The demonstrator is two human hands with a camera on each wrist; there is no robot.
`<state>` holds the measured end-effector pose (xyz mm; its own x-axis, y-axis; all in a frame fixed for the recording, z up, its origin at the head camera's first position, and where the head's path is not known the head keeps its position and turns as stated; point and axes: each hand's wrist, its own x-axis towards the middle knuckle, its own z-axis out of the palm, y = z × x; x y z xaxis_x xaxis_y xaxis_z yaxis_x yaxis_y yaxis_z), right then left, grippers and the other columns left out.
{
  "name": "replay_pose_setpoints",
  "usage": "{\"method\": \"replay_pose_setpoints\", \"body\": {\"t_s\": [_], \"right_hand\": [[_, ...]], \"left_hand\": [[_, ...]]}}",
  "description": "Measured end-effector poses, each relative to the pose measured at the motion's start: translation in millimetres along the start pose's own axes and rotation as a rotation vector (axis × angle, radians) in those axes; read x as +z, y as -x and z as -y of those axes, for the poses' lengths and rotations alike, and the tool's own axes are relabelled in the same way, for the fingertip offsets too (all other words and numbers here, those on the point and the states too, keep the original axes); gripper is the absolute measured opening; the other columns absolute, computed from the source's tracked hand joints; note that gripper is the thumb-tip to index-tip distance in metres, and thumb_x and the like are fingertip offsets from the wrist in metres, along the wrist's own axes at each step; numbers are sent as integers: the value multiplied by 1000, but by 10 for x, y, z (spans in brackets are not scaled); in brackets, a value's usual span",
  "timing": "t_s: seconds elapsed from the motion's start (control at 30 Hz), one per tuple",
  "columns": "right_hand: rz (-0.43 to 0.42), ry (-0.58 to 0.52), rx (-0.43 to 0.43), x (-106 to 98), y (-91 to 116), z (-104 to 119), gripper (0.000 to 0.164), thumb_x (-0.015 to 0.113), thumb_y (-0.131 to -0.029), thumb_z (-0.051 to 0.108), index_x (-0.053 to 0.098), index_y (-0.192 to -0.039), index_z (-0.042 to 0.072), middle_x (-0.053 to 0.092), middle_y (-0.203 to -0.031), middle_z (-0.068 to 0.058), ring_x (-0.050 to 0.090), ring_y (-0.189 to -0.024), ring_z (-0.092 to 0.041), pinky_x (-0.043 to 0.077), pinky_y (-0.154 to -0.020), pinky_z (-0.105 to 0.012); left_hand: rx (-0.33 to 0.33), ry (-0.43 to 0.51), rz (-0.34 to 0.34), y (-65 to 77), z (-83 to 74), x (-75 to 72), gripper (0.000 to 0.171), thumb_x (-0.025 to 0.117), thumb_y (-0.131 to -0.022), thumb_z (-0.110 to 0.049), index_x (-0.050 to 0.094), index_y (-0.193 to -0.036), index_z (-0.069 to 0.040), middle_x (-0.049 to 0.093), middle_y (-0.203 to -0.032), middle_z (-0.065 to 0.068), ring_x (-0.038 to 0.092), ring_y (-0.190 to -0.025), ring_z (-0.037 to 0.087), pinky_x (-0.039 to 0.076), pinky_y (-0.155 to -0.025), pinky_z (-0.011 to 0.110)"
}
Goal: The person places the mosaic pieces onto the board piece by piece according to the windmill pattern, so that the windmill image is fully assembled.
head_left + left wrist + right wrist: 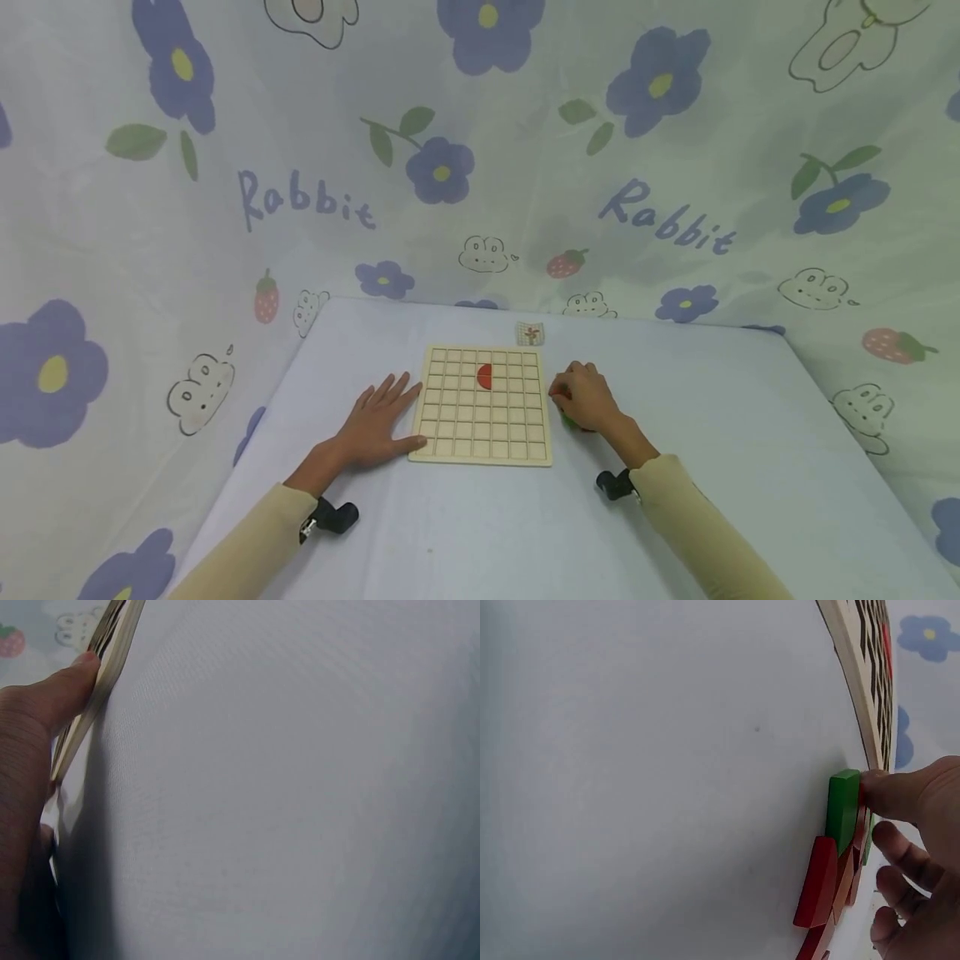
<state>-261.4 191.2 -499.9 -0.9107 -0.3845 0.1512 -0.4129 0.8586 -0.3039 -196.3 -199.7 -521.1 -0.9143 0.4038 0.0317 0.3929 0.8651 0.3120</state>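
Observation:
A pale wooden grid board [457,414] lies flat on the table, two red quarter-round pieces [485,377] side by side in its upper cells, forming a half circle. My left hand [378,429] is spread at the board's left side, fingertips at the edge and thumb [79,671] resting over the near left corner. Just right of the board, my right hand [588,400] bends over a cluster of blocks and pinches a red block [861,802] beside a green block [843,810]. Another red block [817,881] lies nearer in the right wrist view. The hand hides most of the cluster from above.
Behind the board's far edge lies a small checked square with a reddish figure [530,334]. A white cloth covers the table [465,533]. Flower-and-rabbit printed curtain [517,208] hangs behind and at both sides. Small black cameras sit at both wrists.

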Motion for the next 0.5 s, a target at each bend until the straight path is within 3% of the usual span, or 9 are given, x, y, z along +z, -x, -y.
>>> {"method": "replay_pose_setpoints", "body": {"t_s": [0.23,0.5], "right_hand": [[69,-92,133,-104,33,-29,20,81,-83,17,75,-101,8,60,-90,-4,54,-80,-19,50,-70,-36],[136,-177,224,-115,19,-128,23,77,-86,11,72,-107,7,60,-80,0,55,-70,-15,49,-60,-28]], "left_hand": [[-3,-14,3,-4,-7,26,96,52,-86,-73,25,-157,-16,16,-163,12,9,-148,36,10,-115,59],[-1,-14,1,-14,13,32,96,51,-86,-74,24,-158,-17,15,-163,11,7,-148,35,8,-116,58]]}}
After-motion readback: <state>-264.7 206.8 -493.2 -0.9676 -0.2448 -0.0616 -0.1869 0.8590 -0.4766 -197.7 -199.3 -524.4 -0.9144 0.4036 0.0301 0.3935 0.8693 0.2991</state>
